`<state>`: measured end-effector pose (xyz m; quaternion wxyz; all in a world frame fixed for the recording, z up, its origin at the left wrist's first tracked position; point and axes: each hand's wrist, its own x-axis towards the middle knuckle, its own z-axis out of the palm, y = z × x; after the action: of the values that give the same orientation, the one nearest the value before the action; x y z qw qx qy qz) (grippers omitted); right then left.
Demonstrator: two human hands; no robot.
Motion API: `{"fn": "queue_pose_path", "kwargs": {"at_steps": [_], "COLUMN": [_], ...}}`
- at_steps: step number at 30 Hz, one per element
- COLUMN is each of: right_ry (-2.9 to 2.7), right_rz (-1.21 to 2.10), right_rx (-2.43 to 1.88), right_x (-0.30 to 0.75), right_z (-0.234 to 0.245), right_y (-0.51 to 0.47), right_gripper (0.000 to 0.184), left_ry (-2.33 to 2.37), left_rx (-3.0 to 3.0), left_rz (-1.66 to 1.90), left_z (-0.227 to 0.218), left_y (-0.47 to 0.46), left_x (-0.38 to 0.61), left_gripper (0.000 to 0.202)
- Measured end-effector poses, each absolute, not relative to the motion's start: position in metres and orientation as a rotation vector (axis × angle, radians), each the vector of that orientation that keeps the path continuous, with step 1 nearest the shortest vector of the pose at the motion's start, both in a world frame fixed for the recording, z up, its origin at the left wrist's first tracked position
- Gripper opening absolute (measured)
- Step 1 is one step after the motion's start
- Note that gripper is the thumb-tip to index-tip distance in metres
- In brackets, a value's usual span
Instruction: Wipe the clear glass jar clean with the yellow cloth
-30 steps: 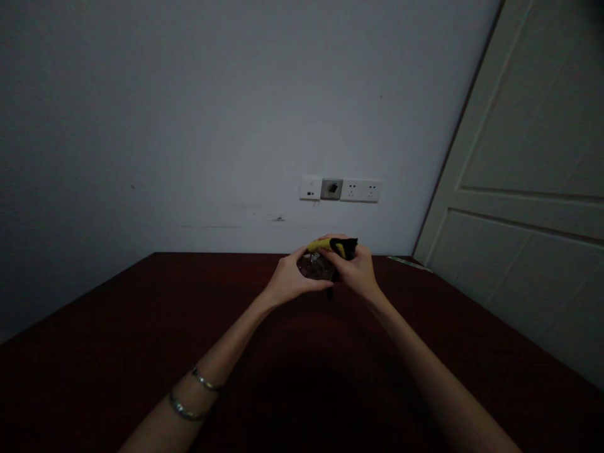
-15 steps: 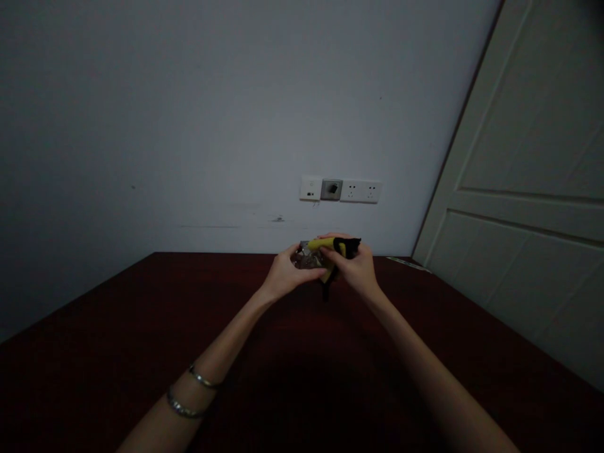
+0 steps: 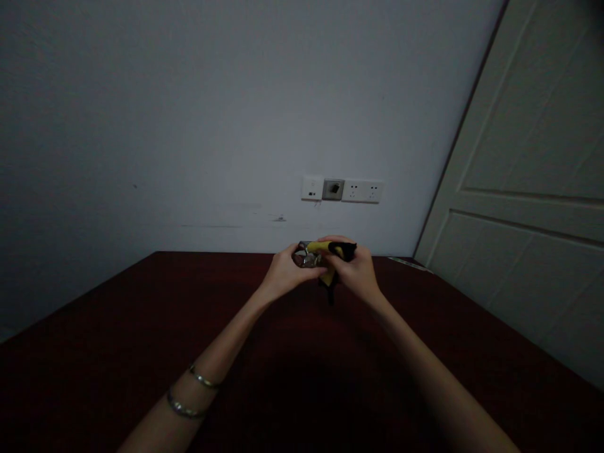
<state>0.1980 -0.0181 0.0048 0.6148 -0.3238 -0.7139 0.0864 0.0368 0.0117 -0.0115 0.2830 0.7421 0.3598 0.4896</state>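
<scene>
My left hand (image 3: 283,270) curls its thumb and fingers round a clear, shiny piece that looks like glass or plastic (image 3: 309,258); its exact kind is too dark and small to tell. Against its right side lies a yellow and black piece (image 3: 329,275), which looks like soft cloth. My right hand (image 3: 358,267) pinches this piece with the thumb in front and the fingers behind. A dark end of it hangs below the hands. Both hands are close together above the far part of the table, and their fingertips are partly hidden.
The dark red table (image 3: 189,327) reaches back to a pale wall (image 3: 212,126). Sockets (image 3: 361,191) and a switch plate (image 3: 333,189) sit on the wall behind my hands. At the right stands a panelled door (image 3: 528,176). A thin flat strip (image 3: 409,264) lies at the back right edge.
The yellow and black piece has shifted slightly, its black upper end a little lower and its hanging end slightly to the right. Both hands keep their hold.
</scene>
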Motion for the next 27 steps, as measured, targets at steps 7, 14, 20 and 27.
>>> {"fn": "queue_pose_path", "kwargs": {"at_steps": [7,14,20,27], "right_ry": [-1.963,-1.494,-1.534,-1.435], "right_rz": [0.049,0.393,0.422,0.479], "right_rx": [-0.517,-0.692,-0.564,-0.644], "right_x": [0.191,0.195,0.187,0.195], "right_z": [0.009,0.002,0.006,0.006], "right_y": [-0.029,-0.010,-0.021,-0.016], "right_gripper": [0.031,0.014,0.012,0.017], "left_ry": [1.063,0.886,0.727,0.652], "left_rx": [2.079,1.869,1.652,1.613], "left_rz": [1.324,1.291,1.339,1.293], "left_z": [-0.009,-0.010,-0.008,-0.003], "left_y": [0.014,0.010,0.014,0.006], "left_x": [0.034,0.039,0.039,0.039], "left_gripper": [0.040,0.049,0.051,0.051]}}
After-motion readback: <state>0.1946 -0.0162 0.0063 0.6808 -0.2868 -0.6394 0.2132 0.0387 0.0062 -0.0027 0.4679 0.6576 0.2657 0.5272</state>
